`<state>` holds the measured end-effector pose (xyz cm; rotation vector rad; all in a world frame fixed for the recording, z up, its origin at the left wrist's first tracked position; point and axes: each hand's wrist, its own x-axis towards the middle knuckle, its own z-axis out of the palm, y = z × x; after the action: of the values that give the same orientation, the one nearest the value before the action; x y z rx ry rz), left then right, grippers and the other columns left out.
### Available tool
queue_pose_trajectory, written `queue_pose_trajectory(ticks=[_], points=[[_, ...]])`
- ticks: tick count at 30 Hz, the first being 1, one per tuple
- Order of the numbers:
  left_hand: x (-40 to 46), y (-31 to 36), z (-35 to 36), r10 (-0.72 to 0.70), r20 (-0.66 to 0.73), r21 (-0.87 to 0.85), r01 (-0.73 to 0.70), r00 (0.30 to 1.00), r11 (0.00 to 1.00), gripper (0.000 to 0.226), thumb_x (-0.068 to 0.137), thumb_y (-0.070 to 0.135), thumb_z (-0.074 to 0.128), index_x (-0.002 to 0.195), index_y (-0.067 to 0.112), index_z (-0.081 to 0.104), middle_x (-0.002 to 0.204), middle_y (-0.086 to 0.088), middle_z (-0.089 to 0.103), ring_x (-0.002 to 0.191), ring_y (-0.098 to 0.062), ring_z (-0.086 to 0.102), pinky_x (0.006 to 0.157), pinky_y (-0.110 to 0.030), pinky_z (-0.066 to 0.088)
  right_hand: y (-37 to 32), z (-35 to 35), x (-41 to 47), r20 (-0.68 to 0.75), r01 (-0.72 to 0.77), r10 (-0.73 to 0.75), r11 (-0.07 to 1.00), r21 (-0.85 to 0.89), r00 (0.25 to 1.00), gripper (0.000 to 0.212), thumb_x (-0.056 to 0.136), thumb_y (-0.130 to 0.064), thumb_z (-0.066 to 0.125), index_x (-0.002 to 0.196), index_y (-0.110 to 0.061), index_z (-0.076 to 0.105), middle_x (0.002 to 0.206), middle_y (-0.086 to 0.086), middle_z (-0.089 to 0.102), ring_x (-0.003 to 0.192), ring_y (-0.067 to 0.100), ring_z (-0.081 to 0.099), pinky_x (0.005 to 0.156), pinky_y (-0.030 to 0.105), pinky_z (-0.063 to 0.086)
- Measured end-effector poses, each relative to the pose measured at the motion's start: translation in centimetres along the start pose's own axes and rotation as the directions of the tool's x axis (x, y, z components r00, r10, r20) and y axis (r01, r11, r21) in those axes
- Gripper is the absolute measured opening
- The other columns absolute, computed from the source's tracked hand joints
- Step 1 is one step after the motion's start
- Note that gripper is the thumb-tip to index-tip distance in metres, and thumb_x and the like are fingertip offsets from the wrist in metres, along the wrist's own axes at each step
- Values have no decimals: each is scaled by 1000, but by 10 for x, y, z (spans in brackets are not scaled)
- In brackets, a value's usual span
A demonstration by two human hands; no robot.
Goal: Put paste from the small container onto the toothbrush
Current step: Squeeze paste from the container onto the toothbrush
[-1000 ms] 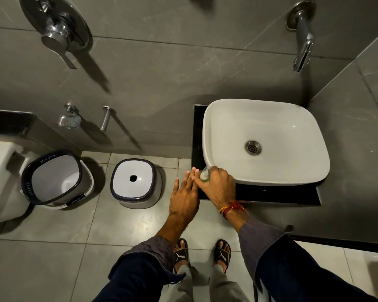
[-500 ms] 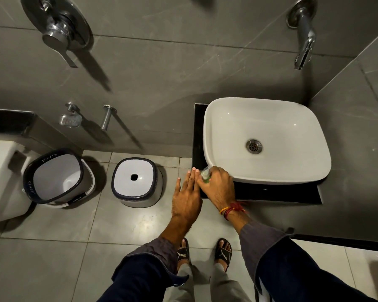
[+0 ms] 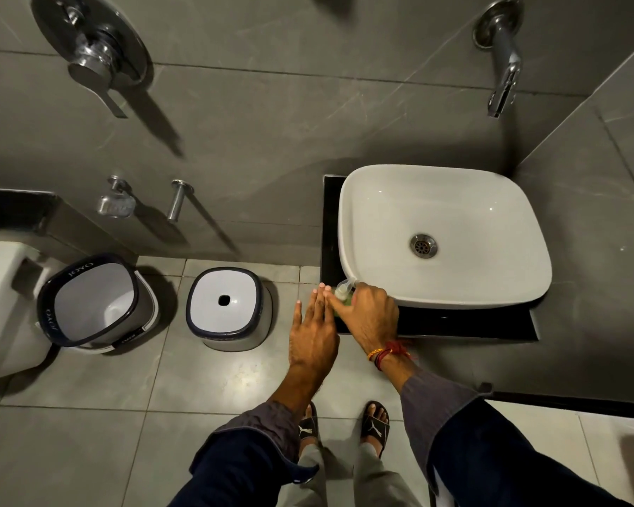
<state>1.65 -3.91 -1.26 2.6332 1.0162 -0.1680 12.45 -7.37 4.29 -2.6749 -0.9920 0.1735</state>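
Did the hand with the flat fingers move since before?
No. The left hand stays flat, fingertips at the black counter corner beside the small container, exactly where it was against the sink.

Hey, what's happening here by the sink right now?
A person stands at the white square basin. The right hand presses down on a small pale pump bottle sitting on the black counter ledge at the basin's front left corner. The left hand is held flat and open beside it, fingers extended. No toothbrush is visible, and whether paste has come out cannot be seen.
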Motion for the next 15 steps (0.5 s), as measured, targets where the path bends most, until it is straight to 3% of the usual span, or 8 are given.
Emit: queue_pose_trajectory(ticks=[3,6,15], points=[[0,0,-1,-3,0,-3,3,1000,1000,78,101,24,48,158,7,-3,167,-13,-5,154,-26,-6,125,-50,4,7,-3,-7,-154,136,-130,990,28,980,60,79,-69,62,104,-14,60,88,3,66,64,21,67,47,23,46],[0,1,-2,-3,27,17,3,1000,1000,80,103,31,46,157,8,-8,167,-13,-9,154,-26,-9,125,-52,6,14,-5,-10,-141,236,-230,971,31,963,63,79,-59,62,127,-17,59,102,4,63,70,21,68,50,26,53],[0,3,-2,2,60,82,-6,998,997,82,103,34,44,156,9,-13,166,-13,-16,153,-27,-13,125,-51,5,20,-1,-32,-95,227,-226,974,1,969,40,80,-49,56,99,-15,66,95,0,61,65,19,67,50,28,57]])
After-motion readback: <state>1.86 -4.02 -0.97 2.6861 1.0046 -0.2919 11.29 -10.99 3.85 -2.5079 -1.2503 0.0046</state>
